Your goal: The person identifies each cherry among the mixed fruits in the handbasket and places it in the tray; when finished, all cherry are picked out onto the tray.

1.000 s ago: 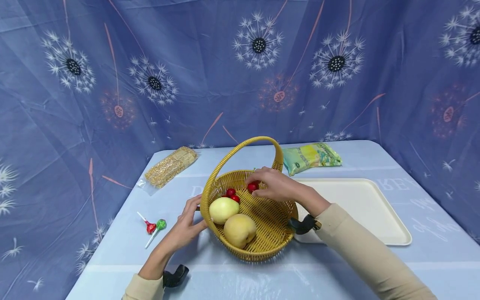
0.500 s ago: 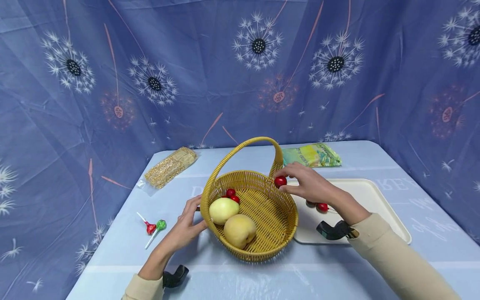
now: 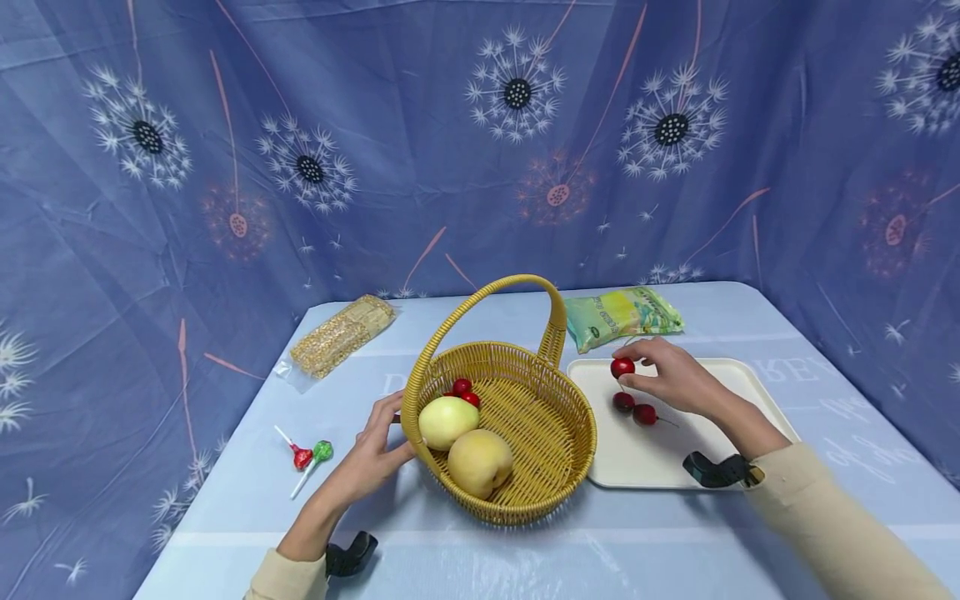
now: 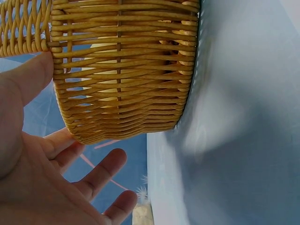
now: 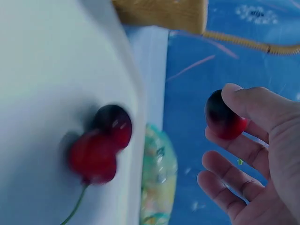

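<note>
My right hand (image 3: 671, 377) pinches a red cherry (image 3: 622, 367) between thumb and fingers, over the left part of a white tray (image 3: 645, 460). Two more cherries (image 3: 643, 414) lie on that tray just below it; a green stem shows on one in the right wrist view. My left hand (image 3: 369, 454) rests against the left side of a wicker basket (image 3: 543, 429), thumb at its rim by the handle, the other fingers extended in the left wrist view. Inside the basket sit a pale yellow-green fruit (image 3: 447, 422), a larger yellow fruit (image 3: 480, 463) and several cherries (image 3: 469, 397).
A tall arched handle (image 3: 427, 354) rises over the basket. Behind the tray lies a green-yellow snack packet (image 3: 622, 314). At the left are a bag of grain-like pieces (image 3: 341, 335), a red lollipop (image 3: 302, 457) and a green lollipop (image 3: 322, 450). A blue patterned curtain (image 3: 420, 167) surrounds the table.
My right hand has lifted a cherry out of the basket and carried it right, over the tray. The two tray cherries have come into fuller view. My left hand and the basket stay put.
</note>
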The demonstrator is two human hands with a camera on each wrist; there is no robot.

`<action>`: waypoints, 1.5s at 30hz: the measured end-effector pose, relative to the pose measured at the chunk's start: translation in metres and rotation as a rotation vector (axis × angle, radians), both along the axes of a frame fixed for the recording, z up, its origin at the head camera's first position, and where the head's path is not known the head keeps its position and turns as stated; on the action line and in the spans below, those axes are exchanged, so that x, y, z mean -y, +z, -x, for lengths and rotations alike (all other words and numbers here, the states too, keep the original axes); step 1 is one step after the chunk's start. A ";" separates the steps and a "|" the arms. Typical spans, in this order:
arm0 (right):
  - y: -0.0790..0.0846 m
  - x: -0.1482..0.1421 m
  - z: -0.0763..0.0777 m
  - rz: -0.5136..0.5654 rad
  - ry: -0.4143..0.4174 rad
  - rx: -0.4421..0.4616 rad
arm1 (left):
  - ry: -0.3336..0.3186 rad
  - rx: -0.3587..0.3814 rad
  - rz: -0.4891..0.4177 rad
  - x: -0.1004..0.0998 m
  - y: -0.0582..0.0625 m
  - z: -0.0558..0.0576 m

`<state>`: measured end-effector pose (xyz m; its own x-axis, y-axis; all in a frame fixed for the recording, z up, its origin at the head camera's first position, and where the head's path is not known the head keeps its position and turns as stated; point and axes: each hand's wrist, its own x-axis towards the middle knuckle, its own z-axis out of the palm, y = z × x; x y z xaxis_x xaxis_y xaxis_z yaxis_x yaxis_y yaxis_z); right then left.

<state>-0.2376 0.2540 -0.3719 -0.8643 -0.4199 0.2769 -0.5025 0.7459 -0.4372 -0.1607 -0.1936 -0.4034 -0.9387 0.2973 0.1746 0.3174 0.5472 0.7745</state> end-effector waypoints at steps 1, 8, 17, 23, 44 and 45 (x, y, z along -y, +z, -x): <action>-0.003 -0.004 0.001 0.003 -0.006 0.011 | 0.000 -0.001 0.000 0.000 0.000 0.000; -0.022 -0.023 0.004 0.005 -0.047 0.050 | 0.002 0.000 0.007 0.001 -0.002 0.001; -0.044 -0.040 0.011 0.035 -0.068 0.102 | 0.000 -0.045 0.013 0.000 -0.003 0.002; -0.056 -0.048 0.016 0.060 -0.037 0.108 | 0.002 -0.038 0.007 0.000 -0.002 0.003; -0.066 -0.051 0.017 0.025 -0.036 0.087 | 0.012 -0.033 0.019 0.000 -0.004 0.002; -0.066 -0.051 0.017 0.026 -0.033 0.087 | 0.012 -0.033 0.020 0.000 -0.004 0.002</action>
